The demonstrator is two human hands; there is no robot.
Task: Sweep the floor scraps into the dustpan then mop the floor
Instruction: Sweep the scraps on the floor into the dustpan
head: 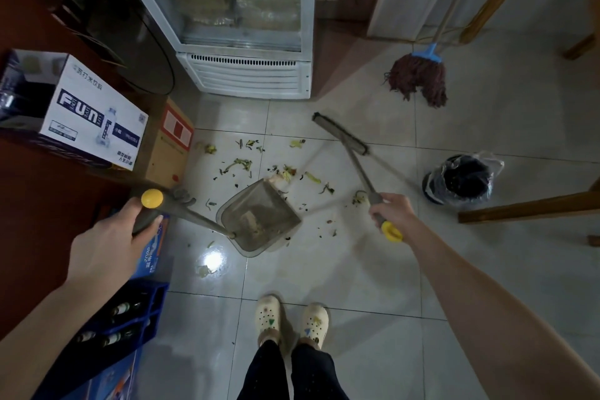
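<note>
Scraps (242, 166): greenish and dark bits scattered on the pale tile floor (357, 269) in front of the glass-door fridge (240, 75), mostly just beyond the dustpan's open edge, a few to its right and one pale bit nearer us by the light glare. The dustpan (259, 216) sits on the floor in the middle, mouth facing away from us, some debris already inside and a small clump right at its lip.

Our left hand (110, 237) is wrapped closed around the dustpan's grey handle with the yellow cap. Our right hand (391, 213) is fisted around the broom (341, 134) handle near its yellow end; the broom head is out past the scraps toward the fridge, and we cannot tell if it touches the floor. The mop (418, 79) leans untouched at upper right, so we judge we're mid-sweep, mopping not begun.

Risks, as we judge them:
- A hard pull could flick scraps past the pan's sides or under the cardboard boxes (168, 143) to the left.
- The pan could slide back if the lip isn't held down.
- Bits to the right near the bagged bin (461, 178) get missed.
- Wet-looking scraps may smear.

Writing: the white carton (94, 117) on the left reads "FUN" in big letters, with Chinese text we can't read reliably. A blue box by our left hand shows "2000". A blue crate (130, 312) holds bottles.
</note>
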